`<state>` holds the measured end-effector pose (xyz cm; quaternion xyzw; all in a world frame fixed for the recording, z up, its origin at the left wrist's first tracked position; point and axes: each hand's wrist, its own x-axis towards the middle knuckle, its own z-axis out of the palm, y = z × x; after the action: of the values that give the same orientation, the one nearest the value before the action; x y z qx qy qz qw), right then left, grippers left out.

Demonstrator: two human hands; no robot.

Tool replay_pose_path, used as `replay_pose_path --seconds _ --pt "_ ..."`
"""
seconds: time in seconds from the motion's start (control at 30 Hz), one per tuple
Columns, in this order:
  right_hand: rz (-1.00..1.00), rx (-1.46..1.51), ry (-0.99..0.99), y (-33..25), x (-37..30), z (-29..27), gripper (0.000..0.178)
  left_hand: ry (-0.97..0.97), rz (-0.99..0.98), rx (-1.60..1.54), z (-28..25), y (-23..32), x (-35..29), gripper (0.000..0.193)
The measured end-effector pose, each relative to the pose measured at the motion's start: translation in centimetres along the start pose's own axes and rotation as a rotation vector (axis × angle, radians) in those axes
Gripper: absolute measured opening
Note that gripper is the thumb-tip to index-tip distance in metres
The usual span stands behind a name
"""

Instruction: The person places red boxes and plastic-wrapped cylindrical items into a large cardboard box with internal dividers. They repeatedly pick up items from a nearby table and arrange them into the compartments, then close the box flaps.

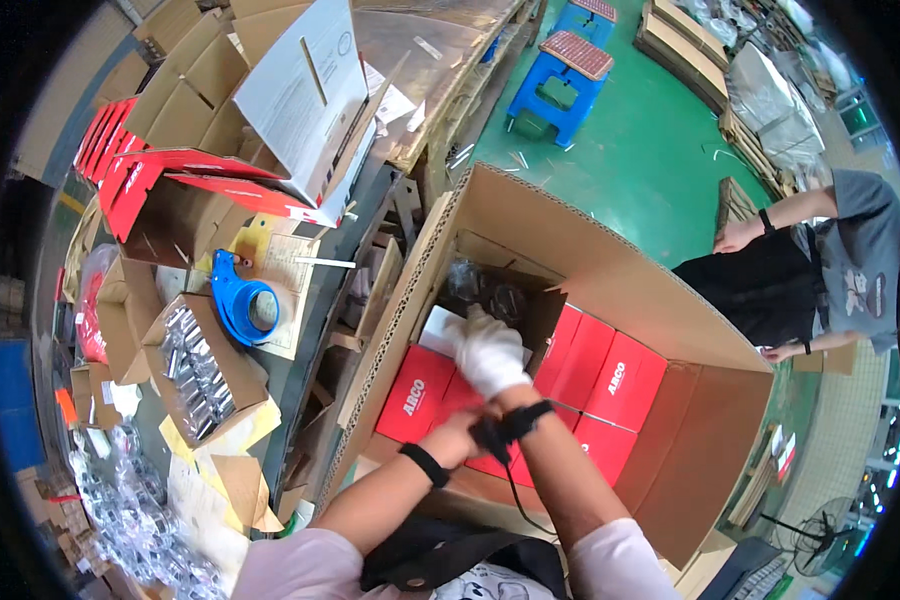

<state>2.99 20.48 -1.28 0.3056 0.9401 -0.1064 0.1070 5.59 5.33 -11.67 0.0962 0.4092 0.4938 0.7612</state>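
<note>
A large open cardboard carton [705,405] stands in front of me, with several red boxes [625,382] lying in its bottom. My right hand [490,355], in a white glove, reaches over the carton's far left part, beside a white box [438,330]. Just beyond it, clear plastic-wrapped items [505,300] sit in a dark, shadowed space; motion smears the glove's fingers. Bare, my left hand [455,438] is close by the right wrist, next to a black wrist strap [515,425] with a cable. Its fingertips are blurred and partly hidden.
On the left workbench are a blue tape dispenser [242,305], a small carton of metal cylinders [198,370], and an opened red-and-white box [305,100]. Blue stools [560,90] stand on the green floor. Another person [810,265] is at the right, beyond the carton.
</note>
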Motion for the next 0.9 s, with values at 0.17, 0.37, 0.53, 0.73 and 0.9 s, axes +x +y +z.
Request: replay_pose_path --seconds 0.17,0.37,0.53,0.73,0.9 --pt "0.109 0.436 -0.455 2.6 4.7 2.5 0.045 0.827 0.458 1.56 2.0 14.1 -3.4 0.04" --pt "0.153 0.334 0.755 3.6 3.1 -1.7 0.028 0.961 0.554 1.806 -0.4 11.7 4.7 0.039" --pt "0.245 -0.21 0.508 4.0 4.9 -2.5 0.029 0.764 0.34 1.743 -1.9 12.8 7.5 0.035" --pt "0.359 -0.371 0.344 2.6 6.8 -0.1 0.025 0.808 0.446 1.898 -3.6 10.3 7.0 0.054" --pt "0.333 -0.188 0.228 2.4 5.0 0.7 0.057 0.541 0.106 1.815 -2.5 11.2 5.8 0.062"
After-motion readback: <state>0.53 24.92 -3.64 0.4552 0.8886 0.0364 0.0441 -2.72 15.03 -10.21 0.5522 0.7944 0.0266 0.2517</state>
